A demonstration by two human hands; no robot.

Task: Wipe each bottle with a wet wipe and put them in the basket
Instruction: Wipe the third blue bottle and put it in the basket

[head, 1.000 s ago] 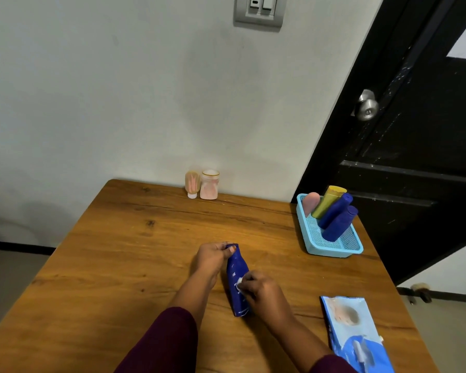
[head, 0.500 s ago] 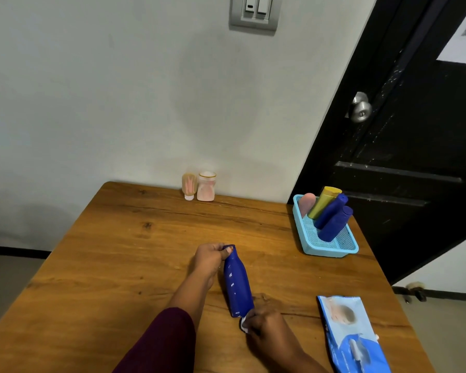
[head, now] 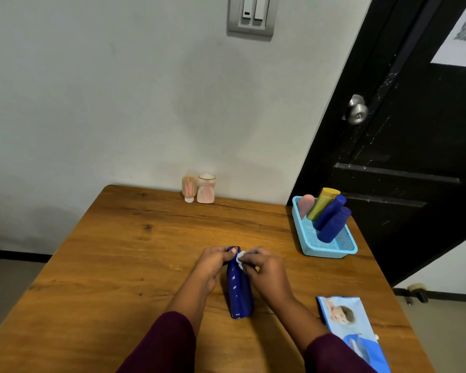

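Head view: left hand (head: 213,261) grips the blue bottle (head: 239,292) top; right hand (head: 264,267) pinches a wipe (head: 240,257) there, left of the basket (head: 324,250).

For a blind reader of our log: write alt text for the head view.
Two hands work on a dark blue bottle lying on a wooden table: the left hand grips its far end, the right hand rubs a white wipe there. A light blue basket holding four containers sits far right; a wipes pack lies near right.
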